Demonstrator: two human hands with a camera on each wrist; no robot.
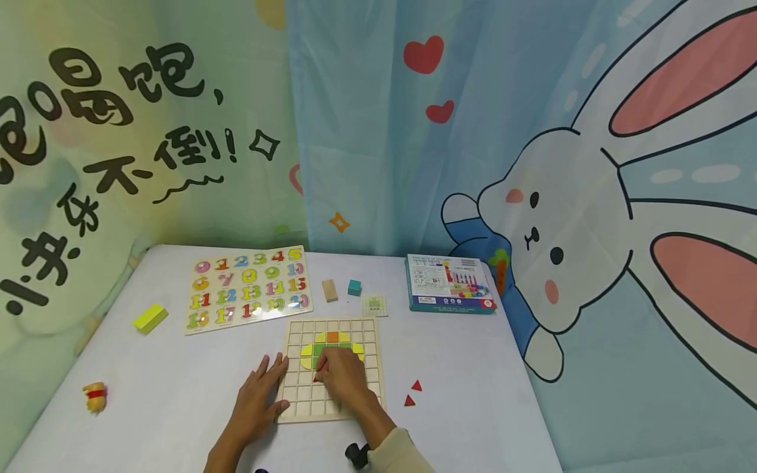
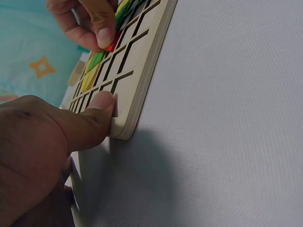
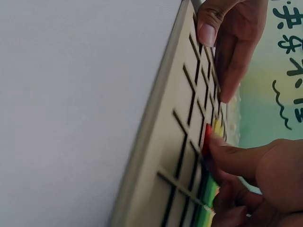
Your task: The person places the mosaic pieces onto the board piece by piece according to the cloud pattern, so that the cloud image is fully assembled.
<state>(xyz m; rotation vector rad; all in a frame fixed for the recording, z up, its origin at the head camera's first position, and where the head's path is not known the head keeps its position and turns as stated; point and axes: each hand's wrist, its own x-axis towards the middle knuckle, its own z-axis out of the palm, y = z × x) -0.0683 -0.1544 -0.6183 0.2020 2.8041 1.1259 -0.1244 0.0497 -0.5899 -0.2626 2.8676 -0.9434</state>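
A square wooden grid board [image 1: 319, 412] lies on the white table. My right hand [image 1: 345, 374] is over its middle, pinching a small red piece [image 3: 206, 137] between thumb and fingers, down at the grid beside the laid pieces. Yellow pieces [image 1: 357, 348], green pieces [image 1: 319, 349] and an orange square [image 1: 333, 337] sit in the board's upper half, partly hidden by that hand. My left hand [image 1: 255, 401] rests along the board's left edge, fingers extended, its thumb [image 2: 100, 101] on the near corner. Two red triangles [image 1: 416, 385] lie on the table right of the board.
Behind the board are a number puzzle [image 1: 251, 289], a wooden block [image 1: 329, 290], a teal cube [image 1: 354, 288] and a small pattern card [image 1: 374, 305]. A box [image 1: 449, 282] lies back right. A yellow block [image 1: 150, 318] and a small figurine [image 1: 95, 397] are at left.
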